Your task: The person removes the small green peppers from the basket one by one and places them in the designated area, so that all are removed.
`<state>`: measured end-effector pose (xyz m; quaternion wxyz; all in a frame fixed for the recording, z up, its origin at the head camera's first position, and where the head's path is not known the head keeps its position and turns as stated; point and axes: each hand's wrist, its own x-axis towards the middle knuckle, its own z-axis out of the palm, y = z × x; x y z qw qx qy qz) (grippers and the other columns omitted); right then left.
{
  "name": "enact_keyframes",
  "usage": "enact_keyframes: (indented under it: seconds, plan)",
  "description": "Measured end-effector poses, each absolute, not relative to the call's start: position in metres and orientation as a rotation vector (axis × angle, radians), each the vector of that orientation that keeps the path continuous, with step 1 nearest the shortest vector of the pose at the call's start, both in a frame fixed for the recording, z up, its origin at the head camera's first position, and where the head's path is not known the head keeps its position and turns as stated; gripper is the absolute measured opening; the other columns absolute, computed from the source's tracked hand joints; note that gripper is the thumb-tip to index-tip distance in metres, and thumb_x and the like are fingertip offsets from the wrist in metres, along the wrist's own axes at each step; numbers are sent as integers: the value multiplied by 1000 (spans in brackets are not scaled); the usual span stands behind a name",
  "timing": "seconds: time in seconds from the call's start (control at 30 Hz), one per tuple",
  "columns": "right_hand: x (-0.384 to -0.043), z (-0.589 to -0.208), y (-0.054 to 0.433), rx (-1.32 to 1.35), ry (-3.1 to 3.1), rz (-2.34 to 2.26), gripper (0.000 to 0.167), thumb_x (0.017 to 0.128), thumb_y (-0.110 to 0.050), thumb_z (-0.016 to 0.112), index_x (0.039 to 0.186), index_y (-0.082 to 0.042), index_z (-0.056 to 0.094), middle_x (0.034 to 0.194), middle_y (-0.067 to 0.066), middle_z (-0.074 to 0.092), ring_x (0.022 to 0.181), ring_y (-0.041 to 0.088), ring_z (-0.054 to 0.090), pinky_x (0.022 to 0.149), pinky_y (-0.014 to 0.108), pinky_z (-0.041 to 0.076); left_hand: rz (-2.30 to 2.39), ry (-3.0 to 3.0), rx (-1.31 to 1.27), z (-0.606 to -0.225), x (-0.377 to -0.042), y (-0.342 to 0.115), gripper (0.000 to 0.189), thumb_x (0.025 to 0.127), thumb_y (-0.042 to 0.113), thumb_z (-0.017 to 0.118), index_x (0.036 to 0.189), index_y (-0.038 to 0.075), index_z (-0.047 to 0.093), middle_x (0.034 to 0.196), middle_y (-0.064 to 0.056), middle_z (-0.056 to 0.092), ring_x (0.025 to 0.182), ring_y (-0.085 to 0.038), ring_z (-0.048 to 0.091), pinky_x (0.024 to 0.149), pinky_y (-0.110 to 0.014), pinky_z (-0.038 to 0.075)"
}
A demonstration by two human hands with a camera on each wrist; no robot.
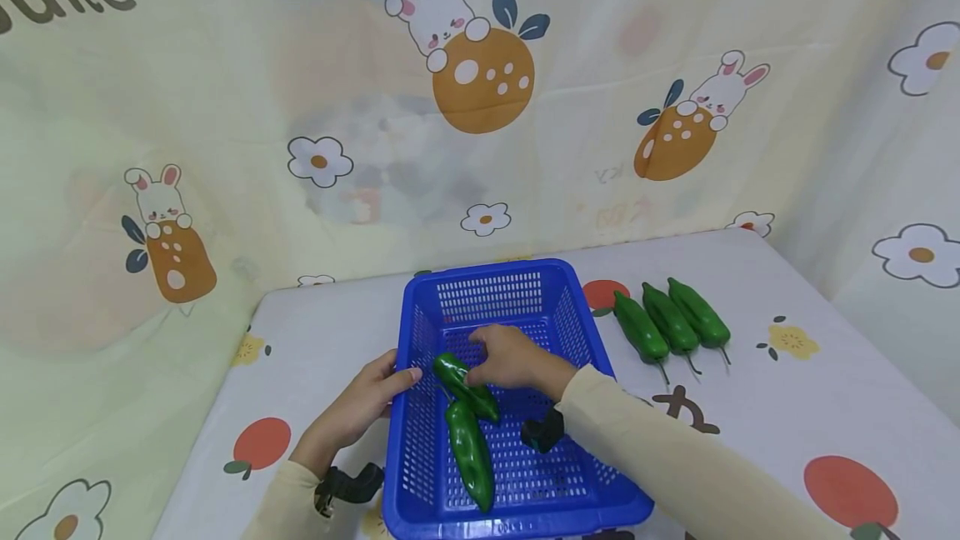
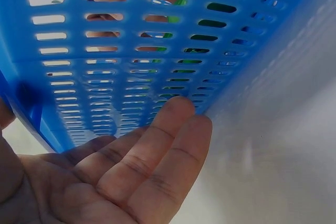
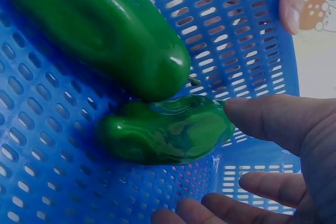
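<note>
A blue plastic basket [image 1: 525,486] with slotted walls has two green peppers lying inside it. One is a wrinkled pepper [image 1: 453,377], the other a smoother, longer pepper [image 1: 471,457] nearer the front. My left hand [image 1: 367,394] holds the basket's left side, thumb over the rim, fingers [image 2: 157,161] along the outer wall. Inside the basket is my right hand [image 1: 517,357], its thumb [image 3: 262,116] at the end of the wrinkled pepper. The other right fingers are spread apart from that pepper, over the slotted surface.
Three green peppers [image 1: 671,319] with stems lie side by side on the tablecloth, right of the basket. The white printed cloth [image 1: 750,423] covers the table. Behind it hangs a pale curtain [image 1: 585,173] with rabbit and fruit prints.
</note>
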<state>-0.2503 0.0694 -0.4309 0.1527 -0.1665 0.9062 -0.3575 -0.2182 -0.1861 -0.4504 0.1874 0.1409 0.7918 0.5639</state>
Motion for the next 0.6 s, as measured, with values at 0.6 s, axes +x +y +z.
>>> enact_keyframes:
  seconds: [0.6]
  plan:
    - [-247, -433, 64, -493, 2588, -954, 68, 81, -16, 88, 140, 6, 60, 129, 20, 69, 116, 34, 68, 101, 50, 57, 1586, 2236, 388, -452, -217, -186, 65, 109, 37, 53, 159, 1, 33, 139, -27, 62, 111, -38, 73, 89, -53, 61]
